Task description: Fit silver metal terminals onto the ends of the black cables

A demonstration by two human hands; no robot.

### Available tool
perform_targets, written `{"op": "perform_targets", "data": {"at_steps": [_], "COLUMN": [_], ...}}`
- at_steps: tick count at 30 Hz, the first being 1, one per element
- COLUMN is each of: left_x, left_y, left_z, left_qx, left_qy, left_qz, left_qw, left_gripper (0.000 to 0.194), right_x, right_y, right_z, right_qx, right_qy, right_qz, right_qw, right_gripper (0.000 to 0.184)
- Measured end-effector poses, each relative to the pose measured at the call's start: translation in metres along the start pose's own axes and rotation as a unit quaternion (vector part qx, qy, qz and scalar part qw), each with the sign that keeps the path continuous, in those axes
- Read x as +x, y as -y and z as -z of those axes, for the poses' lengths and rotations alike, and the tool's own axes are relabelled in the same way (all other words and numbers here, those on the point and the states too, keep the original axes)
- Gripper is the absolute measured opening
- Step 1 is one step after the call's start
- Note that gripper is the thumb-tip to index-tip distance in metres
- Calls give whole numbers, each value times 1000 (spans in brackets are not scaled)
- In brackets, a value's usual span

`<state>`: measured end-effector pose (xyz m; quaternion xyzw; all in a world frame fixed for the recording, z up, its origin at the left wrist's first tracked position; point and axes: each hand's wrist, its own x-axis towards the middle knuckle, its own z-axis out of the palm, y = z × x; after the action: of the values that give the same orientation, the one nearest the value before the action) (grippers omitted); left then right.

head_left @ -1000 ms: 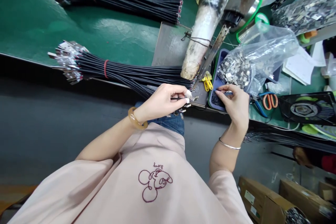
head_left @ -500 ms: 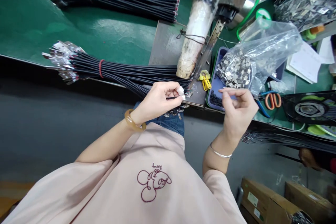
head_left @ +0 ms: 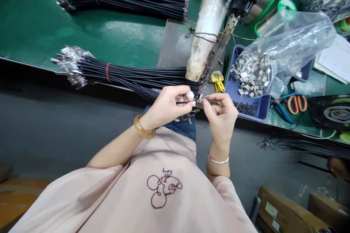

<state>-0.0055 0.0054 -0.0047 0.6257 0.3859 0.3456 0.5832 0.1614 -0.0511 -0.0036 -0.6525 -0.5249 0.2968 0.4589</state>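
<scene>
"What lies at the left?"

"Two banded cable bundles on the green table (head_left: pixel 131 40): the far bundle (head_left: pixel 123 2) and the near bundle (head_left: pixel 128 74), which runs along the near edge."

"And the hands?"

"The left hand (head_left: pixel 171 103) pinches a black cable (head_left: pixel 181 102) just off that edge, beside the near bundle's right end. The right hand (head_left: pixel 222 113) has its fingertips drawn narrow at the cable's tip; I can't tell whether they grip a tiny part."

"Further right?"

"A yellow clip (head_left: pixel 218 82), the blue tray (head_left: pixel 264 111) by the near edge, then orange-handled pliers (head_left: pixel 296 104)."
</scene>
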Motion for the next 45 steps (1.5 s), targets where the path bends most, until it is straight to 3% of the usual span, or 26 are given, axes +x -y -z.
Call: {"op": "perform_targets", "data": {"at_steps": [23,28,31,34,36,38,41,45], "left_x": [-1,-2,-5,-7,-7,-6,-4,-1], "left_y": [2,2,2,1,0,-2,-4,-5], "left_z": [1,4,6,5,3,1,0,-1], "left_qx": [6,19,-18,-57,-70,-80,-88,-87], "left_qy": [10,23,33,19,1,-14,-31,-39], "left_qz": [-17,-32,-23,-8,-1,5,9,10], "left_qw": [1000,999,999,998,998,997,996,995], "left_gripper": [10,7,8,12,11,9,9,9], "right_x": [-2,-8,-13,-15,-16,-17,-19,-19], "right_y": [7,8,11,17,21,23,20,7], "right_z": [1,-2,0,4,6,6,3,-2], "right_qx": [-60,-103,-134,-77,-5,29,-9,-76], "right_qy": [20,1,-45,-153,-239,-276,-223,-113], "right_qz": [22,65,101,150,189,195,177,194], "right_qw": [998,993,985,974,952,941,959,971], "right_gripper": [6,7,16,31,24,16,22,12]}}
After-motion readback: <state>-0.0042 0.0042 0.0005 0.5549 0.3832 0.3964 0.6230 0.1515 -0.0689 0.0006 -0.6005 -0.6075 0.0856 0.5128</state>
